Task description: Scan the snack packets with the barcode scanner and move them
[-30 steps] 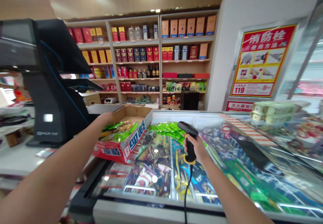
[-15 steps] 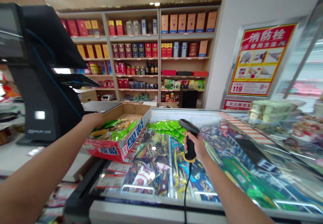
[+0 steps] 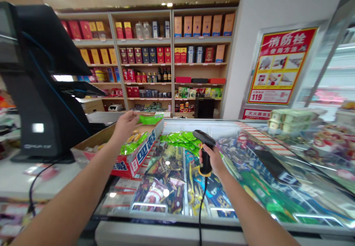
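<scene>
Above the open cardboard box [image 3: 129, 164], my left hand [image 3: 127, 125] is closed on the end of a green snack packet [image 3: 151, 119]. More green and yellow packets [image 3: 134, 142] lie inside the box, which has red and white sides with blue lettering. My right hand [image 3: 212, 158] is wrapped round the handle of a black and yellow barcode scanner [image 3: 204, 153], whose cable hangs down toward me. Just left of the scanner head, a pile of similar green packets [image 3: 179, 139] lies on the glass top of the freezer [image 3: 177, 187].
A black checkout terminal [image 3: 41, 91] stands at the left on a white counter [image 3: 16, 176]. A dark phone-like slab [image 3: 273, 164] rests on the glass at right. Stacked egg cartons [image 3: 291, 118] stand beyond it. Shelves of boxed goods [image 3: 158, 55] line the back wall.
My left hand has moved right and up from the box's left side, and a green packet now shows in it. The right hand still holds the scanner in nearly the same place.
</scene>
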Demonstrator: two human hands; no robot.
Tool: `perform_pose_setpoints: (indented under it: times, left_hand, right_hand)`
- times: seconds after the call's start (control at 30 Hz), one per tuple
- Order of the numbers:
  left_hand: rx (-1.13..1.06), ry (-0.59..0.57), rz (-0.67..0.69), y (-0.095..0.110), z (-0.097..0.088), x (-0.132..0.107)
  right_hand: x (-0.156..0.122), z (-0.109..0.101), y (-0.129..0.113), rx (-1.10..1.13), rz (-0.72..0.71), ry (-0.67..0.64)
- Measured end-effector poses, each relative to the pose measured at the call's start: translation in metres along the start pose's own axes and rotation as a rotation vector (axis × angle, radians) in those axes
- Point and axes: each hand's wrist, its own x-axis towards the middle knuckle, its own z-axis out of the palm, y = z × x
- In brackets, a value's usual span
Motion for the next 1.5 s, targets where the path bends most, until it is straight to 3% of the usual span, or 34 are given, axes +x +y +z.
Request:
perform_pose_setpoints:
  times: [0.1, 0.2, 0.27, 0.33, 0.53, 1.23, 1.37, 1.5]
  left_hand:
    - [-0.192, -0.088, -0.094, -0.016, 0.044, -0.028]
    - [-0.322, -0.043, -0.334, -0.042, 0.082, -0.053]
    - [-0.351, -0.012, -0.439, -0.061, 0.101, -0.067]
    - [-0.364, -0.003, -0.453, -0.078, 0.110, -0.077]
    - [-0.372, -0.038, -0.362, -0.100, 0.108, -0.089]
    - [-0.381, -0.100, -0.404, -0.084, 0.112, -0.100]
    - [-0.439, -0.056, -0.461, -0.080, 0.116, -0.101]
    - [-0.514, -0.084, -0.618, -0.070, 0.133, -0.101]
  right_hand:
    - [-0.001, 0.000, -0.001, -0.003, -0.016, -0.006]
    - [-0.002, -0.002, -0.002, 0.006, -0.022, -0.042]
    - [-0.004, -0.002, -0.004, -0.003, -0.022, -0.091]
    - [-0.005, -0.002, -0.006, -0.027, -0.011, -0.138]
    - [-0.008, 0.001, -0.011, -0.092, 0.042, -0.196]
    - [-0.008, 0.004, -0.006, -0.163, 0.083, -0.185]
    - [-0.005, 0.000, -0.009, -0.127, 0.061, -0.143]
    - [0.001, -0.013, -0.020, -0.011, -0.046, -0.002]
